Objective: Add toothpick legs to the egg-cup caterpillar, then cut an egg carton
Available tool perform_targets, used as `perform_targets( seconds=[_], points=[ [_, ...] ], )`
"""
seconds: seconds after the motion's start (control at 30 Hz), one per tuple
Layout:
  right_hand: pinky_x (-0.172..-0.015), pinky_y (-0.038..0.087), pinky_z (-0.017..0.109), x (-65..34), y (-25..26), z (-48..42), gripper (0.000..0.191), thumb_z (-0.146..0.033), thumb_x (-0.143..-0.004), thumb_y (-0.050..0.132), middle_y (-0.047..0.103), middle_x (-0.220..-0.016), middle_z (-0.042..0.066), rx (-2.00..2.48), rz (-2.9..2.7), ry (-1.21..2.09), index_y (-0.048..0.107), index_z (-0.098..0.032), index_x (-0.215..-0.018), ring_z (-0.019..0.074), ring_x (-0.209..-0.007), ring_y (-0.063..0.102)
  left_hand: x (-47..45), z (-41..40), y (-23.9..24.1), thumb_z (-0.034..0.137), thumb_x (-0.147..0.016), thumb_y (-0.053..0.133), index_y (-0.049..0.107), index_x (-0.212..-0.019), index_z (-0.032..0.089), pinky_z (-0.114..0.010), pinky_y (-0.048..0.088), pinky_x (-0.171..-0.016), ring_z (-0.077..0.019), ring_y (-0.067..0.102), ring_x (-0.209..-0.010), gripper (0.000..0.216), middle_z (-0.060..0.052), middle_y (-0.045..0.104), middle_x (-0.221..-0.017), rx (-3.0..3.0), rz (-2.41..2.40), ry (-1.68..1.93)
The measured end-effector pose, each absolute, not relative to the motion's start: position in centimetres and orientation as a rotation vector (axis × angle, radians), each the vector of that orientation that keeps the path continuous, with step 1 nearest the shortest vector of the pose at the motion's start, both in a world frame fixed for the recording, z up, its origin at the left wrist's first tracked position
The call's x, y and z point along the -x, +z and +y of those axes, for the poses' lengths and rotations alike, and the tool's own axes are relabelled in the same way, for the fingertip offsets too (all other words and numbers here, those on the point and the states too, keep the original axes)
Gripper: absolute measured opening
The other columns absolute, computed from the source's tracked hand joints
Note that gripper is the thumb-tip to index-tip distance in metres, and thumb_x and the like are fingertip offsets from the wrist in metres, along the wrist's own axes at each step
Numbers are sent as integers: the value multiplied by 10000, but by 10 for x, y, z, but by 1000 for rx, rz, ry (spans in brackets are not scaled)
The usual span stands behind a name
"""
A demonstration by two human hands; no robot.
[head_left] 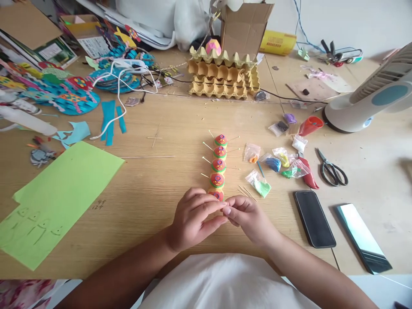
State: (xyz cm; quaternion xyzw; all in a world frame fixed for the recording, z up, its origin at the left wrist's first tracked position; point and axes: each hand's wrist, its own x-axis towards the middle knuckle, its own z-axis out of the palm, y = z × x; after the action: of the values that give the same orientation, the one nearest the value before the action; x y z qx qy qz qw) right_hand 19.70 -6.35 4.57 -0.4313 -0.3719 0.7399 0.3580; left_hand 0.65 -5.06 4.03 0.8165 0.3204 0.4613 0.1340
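Note:
A row of egg-carton cups (219, 165) runs away from me down the middle of the table. Each cup has a red clay top, a green band and small purple and yellow details; thin white-tipped sticks poke out from the sides of several. Both hands meet at the nearest cup (216, 195), partly covering it. My left hand (198, 216) reaches over from the left, its fingertips touching those of my right hand (249, 216). The right thumb and forefinger are pinched together. Whatever lies between the fingertips is too small or hidden to make out.
Bagged clay (273, 163), toothpicks (247, 193), scissors (333, 169) and two phones (314, 219) lie to the right. A fan (367, 96) stands behind them. Green paper (61, 197) lies left. Egg cartons (222, 77) are stacked at the back.

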Motion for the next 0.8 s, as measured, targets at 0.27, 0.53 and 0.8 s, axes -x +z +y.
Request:
perform_targets(
  seconds=[0.27, 0.53, 0.8],
  points=[
    [-519, 331, 215, -198, 35, -56, 341, -522, -805, 778, 664, -704, 1, 1059, -725, 2003, 746, -182, -822, 71, -561, 462, -6, -46, 41, 208, -875, 740, 663, -1103, 234, -330, 522, -795, -162, 670, -818, 242, -22, 766, -935, -2405, 1057, 1320],
    [-562, 400, 227, -201, 36, -60, 388, -562, -837, 725, 684, -750, 30, 1008, -759, 2011, 786, -188, -925, 97, -622, 516, -6, -45, 38, 217, -876, 736, 684, -1033, 246, -330, 518, -777, -162, 646, -784, 168, -9, 761, -884, -2433, 1107, 1259],
    [-581, 444, 260, -215, 46, -56, 436, -541, -983, 505, 686, -805, 40, 1135, -1328, 1705, 768, -194, -999, 121, -636, 536, -3, -43, 37, 106, -834, 749, 701, -1026, 238, -320, 520, -779, -159, 634, -813, 238, -9, 761, -903, -2422, 1110, 1299]
  ],
)
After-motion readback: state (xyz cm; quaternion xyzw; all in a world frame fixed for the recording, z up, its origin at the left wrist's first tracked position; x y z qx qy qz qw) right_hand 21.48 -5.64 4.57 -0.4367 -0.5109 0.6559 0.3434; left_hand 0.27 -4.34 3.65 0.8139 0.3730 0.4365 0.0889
